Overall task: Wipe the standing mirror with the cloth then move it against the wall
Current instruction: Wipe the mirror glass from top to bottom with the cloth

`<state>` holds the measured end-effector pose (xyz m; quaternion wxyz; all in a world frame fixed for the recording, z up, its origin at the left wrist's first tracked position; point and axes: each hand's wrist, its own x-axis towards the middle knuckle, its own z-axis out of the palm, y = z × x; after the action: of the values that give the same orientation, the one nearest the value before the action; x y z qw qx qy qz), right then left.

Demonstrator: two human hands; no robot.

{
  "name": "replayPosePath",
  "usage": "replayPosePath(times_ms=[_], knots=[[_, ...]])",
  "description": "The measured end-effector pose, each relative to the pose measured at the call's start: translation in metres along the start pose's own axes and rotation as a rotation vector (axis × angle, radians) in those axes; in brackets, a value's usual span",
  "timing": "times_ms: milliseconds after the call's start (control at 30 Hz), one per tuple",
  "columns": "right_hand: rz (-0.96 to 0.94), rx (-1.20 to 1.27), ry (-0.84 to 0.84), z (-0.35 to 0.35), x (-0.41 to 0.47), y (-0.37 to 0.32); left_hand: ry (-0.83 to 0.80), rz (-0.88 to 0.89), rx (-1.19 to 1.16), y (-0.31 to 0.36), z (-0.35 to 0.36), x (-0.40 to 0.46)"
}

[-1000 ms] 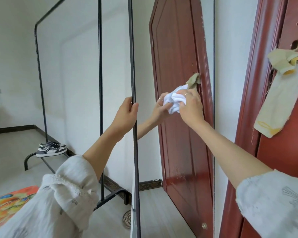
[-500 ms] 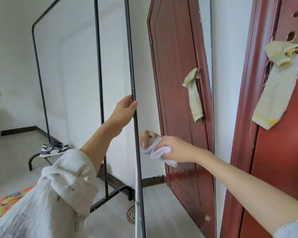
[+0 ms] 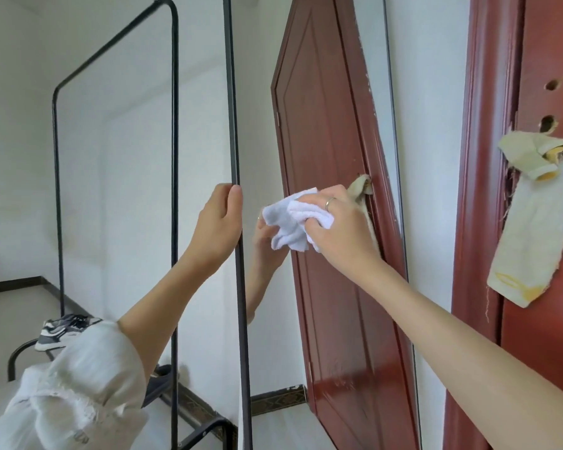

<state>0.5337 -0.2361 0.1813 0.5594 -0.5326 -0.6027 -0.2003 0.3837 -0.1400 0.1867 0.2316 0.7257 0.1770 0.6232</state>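
Observation:
The tall standing mirror (image 3: 325, 319) has a thin black frame and fills the middle of the head view; it reflects a red door and white wall. My left hand (image 3: 220, 222) grips the mirror's left frame edge at about mid height. My right hand (image 3: 335, 219) holds a crumpled white cloth (image 3: 290, 222) and presses it against the glass, just right of the left hand. The reflection of the cloth hand shows in the glass beside it.
A red door (image 3: 540, 222) with a beige rag (image 3: 530, 222) hanging from its handle hole stands at the right. A black clothes rack (image 3: 57, 190) stands at the left behind the mirror, with sneakers (image 3: 62, 329) on its base. White wall lies behind.
My right hand with the cloth went down and left across the glass, then came back up to mid height. My left hand kept its grip on the frame edge.

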Motion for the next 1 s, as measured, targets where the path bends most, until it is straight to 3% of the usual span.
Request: replayPosePath(times_ms=[133, 367, 667, 767, 1000], knots=[[-0.167, -0.061, -0.026, 0.025, 0.012, -0.015, 0.095, 0.006, -0.026, 0.015, 0.007, 0.033], [-0.232, 0.029, -0.109, 0.017, 0.110, -0.065, 0.024, -0.051, -0.059, 0.070, -0.021, 0.137], [-0.141, -0.046, -0.209, -0.018, 0.267, -0.130, -0.111, -0.258, -0.070, 0.150, -0.059, 0.262], [-0.102, -0.063, -0.174, -0.024, 0.312, -0.144, -0.158, -0.298, -0.042, 0.168, -0.066, 0.290], [-0.018, 0.046, -0.074, -0.017, 0.318, -0.134, -0.152, -0.396, -0.117, 0.188, -0.055, 0.298]])
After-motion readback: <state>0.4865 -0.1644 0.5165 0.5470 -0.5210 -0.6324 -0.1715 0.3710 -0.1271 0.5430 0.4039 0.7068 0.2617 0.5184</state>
